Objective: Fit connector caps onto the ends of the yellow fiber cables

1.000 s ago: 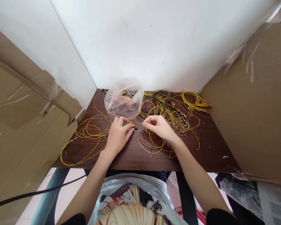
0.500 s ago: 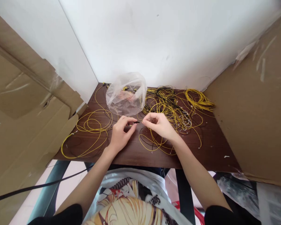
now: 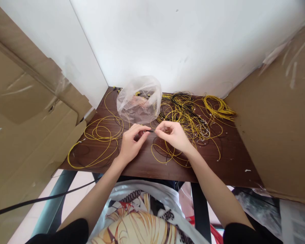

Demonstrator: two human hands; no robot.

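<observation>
My left hand and my right hand meet over the middle of a dark wooden table. Both pinch a small black piece between their fingertips, at the end of a thin cable. Loops of yellow and black cable lie under my right hand. A bigger tangle of yellow and black cables spreads behind it. A clear plastic bag with small parts inside stands just beyond my hands. A loose coil of yellow cable lies left of my left hand.
Cardboard sheets stand on the left and on the right of the table. White walls close the back corner. A bundled yellow cable lies at the far right. A black cord runs below the table's left edge.
My hands have come together: the left one lifted the black piece off the table and the right one now pinches its other end. The view shifted slightly.
</observation>
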